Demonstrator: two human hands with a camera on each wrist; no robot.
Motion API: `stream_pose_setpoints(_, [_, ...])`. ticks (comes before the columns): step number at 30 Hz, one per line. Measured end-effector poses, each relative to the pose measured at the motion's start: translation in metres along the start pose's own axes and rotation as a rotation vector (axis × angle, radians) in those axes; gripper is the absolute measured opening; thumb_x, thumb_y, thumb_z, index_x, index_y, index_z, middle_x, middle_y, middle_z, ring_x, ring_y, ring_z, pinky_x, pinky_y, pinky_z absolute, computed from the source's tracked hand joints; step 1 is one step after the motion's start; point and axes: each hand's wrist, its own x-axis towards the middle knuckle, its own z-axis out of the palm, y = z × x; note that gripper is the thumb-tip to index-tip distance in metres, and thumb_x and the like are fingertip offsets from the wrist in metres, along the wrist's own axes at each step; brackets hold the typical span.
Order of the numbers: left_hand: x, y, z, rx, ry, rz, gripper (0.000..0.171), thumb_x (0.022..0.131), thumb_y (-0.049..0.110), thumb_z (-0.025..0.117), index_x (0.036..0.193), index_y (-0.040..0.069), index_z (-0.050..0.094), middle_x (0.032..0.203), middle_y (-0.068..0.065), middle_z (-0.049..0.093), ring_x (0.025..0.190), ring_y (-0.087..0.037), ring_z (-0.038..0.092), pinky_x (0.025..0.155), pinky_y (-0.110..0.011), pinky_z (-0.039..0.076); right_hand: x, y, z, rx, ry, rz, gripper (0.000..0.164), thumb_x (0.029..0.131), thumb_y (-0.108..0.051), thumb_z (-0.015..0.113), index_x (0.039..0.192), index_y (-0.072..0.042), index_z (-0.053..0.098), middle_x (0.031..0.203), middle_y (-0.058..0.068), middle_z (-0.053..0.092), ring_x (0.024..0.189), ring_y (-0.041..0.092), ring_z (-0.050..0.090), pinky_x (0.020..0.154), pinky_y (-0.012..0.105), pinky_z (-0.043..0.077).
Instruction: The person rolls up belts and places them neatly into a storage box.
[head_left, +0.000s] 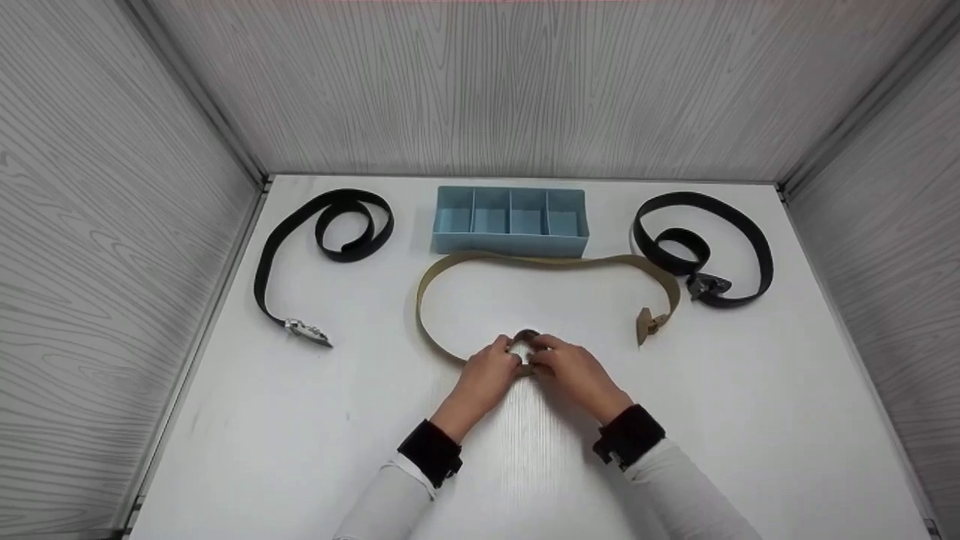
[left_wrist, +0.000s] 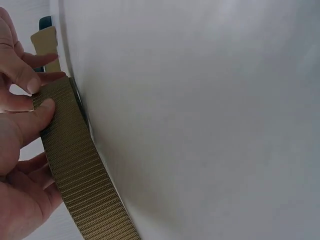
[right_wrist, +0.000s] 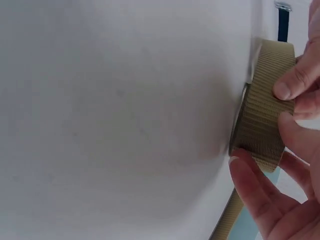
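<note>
A tan webbing belt [head_left: 424, 307] lies on the white table in a wide curve, its buckle [head_left: 645, 326] at the right end. Its other end bends into a small loop between both hands. My left hand [head_left: 489, 375] grips one side of this loop, and in the left wrist view its thumb [left_wrist: 42, 114] presses the ribbed strap [left_wrist: 85, 170]. Across from it, my right hand [head_left: 577, 375] holds the loop's right side. The right wrist view has that hand's fingers [right_wrist: 255, 192] and thumb around the bent strap [right_wrist: 265, 110]. The fingers partly hide the loop's inside.
Behind the tan belt stands a blue tray [head_left: 510, 244] with several compartments. A black belt [head_left: 264, 270] with a silver buckle [head_left: 306, 331] lies to the left. Another black belt [head_left: 763, 255], partly coiled, is at the right, close to the tan buckle. Grey panels enclose the table.
</note>
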Motion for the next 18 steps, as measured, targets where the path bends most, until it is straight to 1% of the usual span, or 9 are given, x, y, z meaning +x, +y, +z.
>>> stream_pose_setpoints(2, [-0.001,-0.004,-0.001,-0.053,-0.014,0.029,0.023,0.091,0.029,0.067,0.083,0.009,0.073,0.098,-0.011,0.059,0.073,-0.023,0.062,0.058,-0.036,0.052,0.001,0.001,0.0,-0.018,-0.01,-0.06,0.009,0.087,-0.003,0.071,0.095,-0.004,0.074,0.105,0.007,0.066,0.091,0.023,0.066,0.076,0.034,0.053])
stream_pose_setpoints(5, [-0.001,-0.013,-0.006,-0.12,-0.075,0.072,0.018,0.091,0.029,0.068,0.089,0.012,0.074,0.104,-0.01,0.059,0.077,-0.021,0.061,0.065,-0.035,0.051,0.002,0.005,-0.002,-0.021,-0.028,-0.132,0.01,0.086,0.003,0.069,0.093,-0.004,0.073,0.093,0.004,0.067,0.087,0.021,0.065,0.076,0.033,0.052])
stream_pose_setpoints(8, [0.0,-0.021,-0.009,-0.123,-0.136,0.095,0.014,0.09,0.027,0.071,0.095,0.014,0.073,0.107,-0.007,0.059,0.08,-0.019,0.06,0.071,-0.034,0.05,0.003,0.008,-0.006,-0.016,-0.043,-0.18,0.016,0.084,0.008,0.069,0.093,-0.005,0.074,0.095,0.005,0.07,0.089,0.021,0.065,0.079,0.033,0.052])
stream_pose_setpoints(11, [0.0,-0.022,-0.009,-0.09,-0.152,0.095,0.014,0.089,0.024,0.072,0.093,0.011,0.073,0.105,-0.007,0.06,0.079,-0.02,0.061,0.069,-0.035,0.051,0.003,0.011,-0.008,0.021,-0.06,-0.188,0.019,0.085,0.009,0.068,0.097,-0.003,0.075,0.105,0.009,0.07,0.098,0.024,0.065,0.084,0.035,0.052])
stream_pose_setpoints(13, [0.0,-0.019,-0.007,-0.072,-0.135,0.075,0.013,0.09,0.022,0.071,0.089,0.009,0.073,0.101,-0.008,0.06,0.077,-0.021,0.063,0.067,-0.035,0.051,0.002,0.01,-0.008,0.077,-0.073,-0.147,0.019,0.087,0.007,0.068,0.102,-0.002,0.073,0.115,0.012,0.066,0.103,0.025,0.064,0.086,0.036,0.051])
stream_pose_setpoints(14, [0.0,-0.017,-0.006,-0.058,-0.118,0.062,0.013,0.09,0.021,0.071,0.087,0.009,0.073,0.098,-0.009,0.06,0.075,-0.022,0.063,0.065,-0.036,0.052,0.002,0.01,-0.008,0.112,-0.074,-0.107,0.02,0.087,0.006,0.068,0.105,-0.001,0.072,0.12,0.013,0.063,0.103,0.025,0.065,0.085,0.036,0.052])
stream_pose_setpoints(16, [0.0,-0.012,-0.004,-0.021,-0.075,0.028,0.015,0.088,0.022,0.073,0.083,0.008,0.073,0.093,-0.009,0.06,0.074,-0.024,0.064,0.062,-0.037,0.052,0.002,0.008,-0.008,0.21,-0.05,0.009,0.024,0.088,0.003,0.069,0.112,0.002,0.068,0.127,0.016,0.057,0.101,0.027,0.065,0.082,0.036,0.053])
stream_pose_setpoints(18, [0.0,-0.006,-0.002,0.02,-0.033,-0.005,0.018,0.087,0.025,0.073,0.08,0.008,0.073,0.089,-0.009,0.06,0.071,-0.024,0.064,0.059,-0.038,0.052,0.003,0.004,-0.006,0.281,0.007,0.155,0.03,0.089,-0.002,0.07,0.117,0.003,0.064,0.127,0.017,0.055,0.093,0.026,0.068,0.077,0.035,0.055])
